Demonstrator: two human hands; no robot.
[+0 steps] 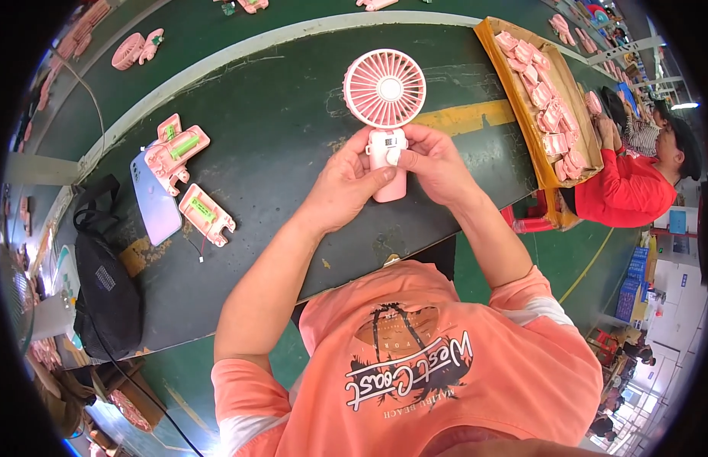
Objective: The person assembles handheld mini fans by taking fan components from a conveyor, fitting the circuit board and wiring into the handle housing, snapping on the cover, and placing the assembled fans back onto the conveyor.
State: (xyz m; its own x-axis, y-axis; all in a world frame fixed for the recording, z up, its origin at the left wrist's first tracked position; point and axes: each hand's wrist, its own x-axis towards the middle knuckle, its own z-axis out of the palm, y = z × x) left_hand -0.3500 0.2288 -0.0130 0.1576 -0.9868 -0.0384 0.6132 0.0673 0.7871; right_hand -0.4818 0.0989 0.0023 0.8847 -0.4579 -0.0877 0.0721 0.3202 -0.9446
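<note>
Between both my hands is a pink handheld fan [385, 91], its round slatted head pointing away from me and its handle toward me. My left hand [346, 183] wraps the handle from the left, thumb across its lower part. My right hand [436, 166] grips the upper handle from the right, with the thumb on a small white part near its middle. To the left lie pink handle shells [175, 152] with green batteries inside, partly on a bluish phone [156, 199]. Another open pink shell with a green battery [204, 213] lies beside them, its wire trailing.
A shallow cardboard box [537, 99] edged with yellow tape holds many pink parts at the right. A black bag [106, 282] sits at the table's left end. Another pink fan [129, 52] lies beyond the table's far rail. A person in red [632, 183] works at the right.
</note>
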